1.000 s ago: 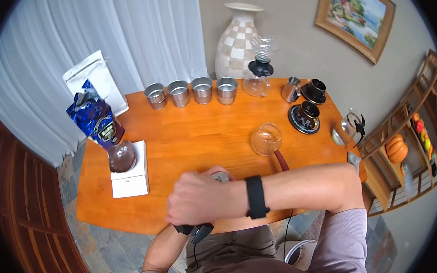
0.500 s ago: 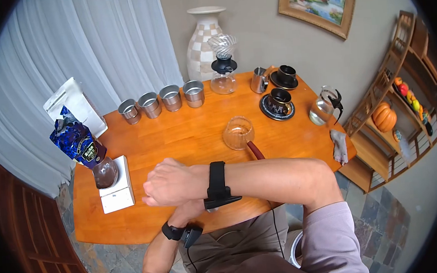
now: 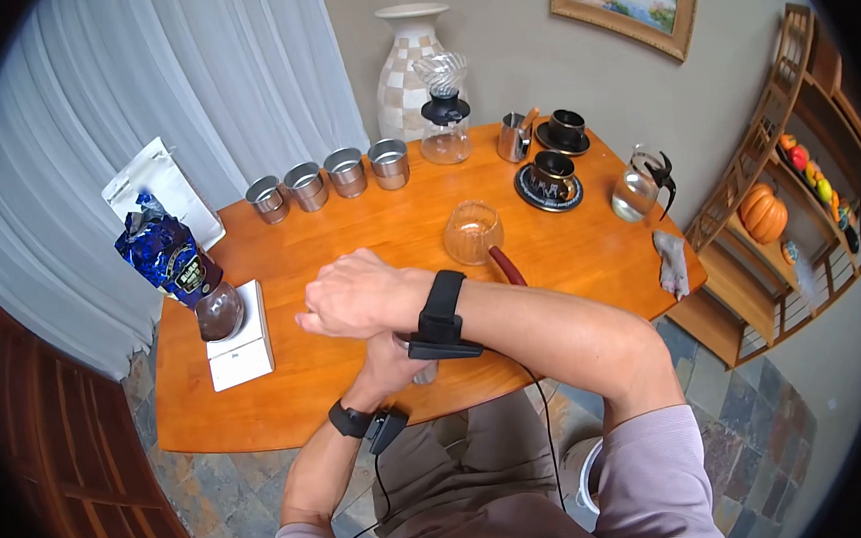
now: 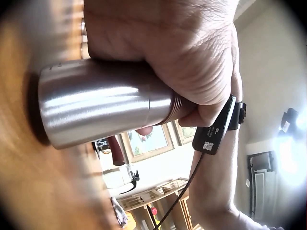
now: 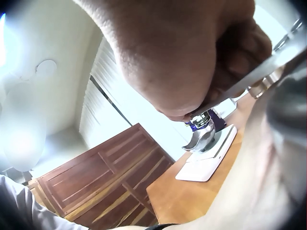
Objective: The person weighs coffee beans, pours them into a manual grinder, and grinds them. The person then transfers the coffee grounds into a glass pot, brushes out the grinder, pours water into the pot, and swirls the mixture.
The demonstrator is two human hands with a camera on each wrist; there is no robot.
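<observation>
My left hand (image 3: pixel 387 365) grips the body of a silver hand coffee grinder (image 4: pixel 105 100), its fingers wrapped round the upper part. In the left wrist view the grinder's base is close over the wooden table. My right hand (image 3: pixel 358 295) is above the left one, fingers curled at the end of the grinder's flat metal crank arm (image 5: pixel 254 72). The right forearm crosses over the grinder in the head view and hides most of it; the knob is hidden inside the right hand.
A glass cup of dark grounds (image 3: pixel 219 312) stands on a white scale (image 3: pixel 242 367), by a blue coffee bag (image 3: pixel 168 255). Beyond my hands sits a glass pot with a red handle (image 3: pixel 474 232). Metal cups (image 3: pixel 346 174), a dripper (image 3: pixel 444 110) and a kettle (image 3: pixel 635 192) line the far side.
My right hand has swung round with the crank, from near my body to farther out over the table. The left hand stays on the grinder. The head view has shifted.
</observation>
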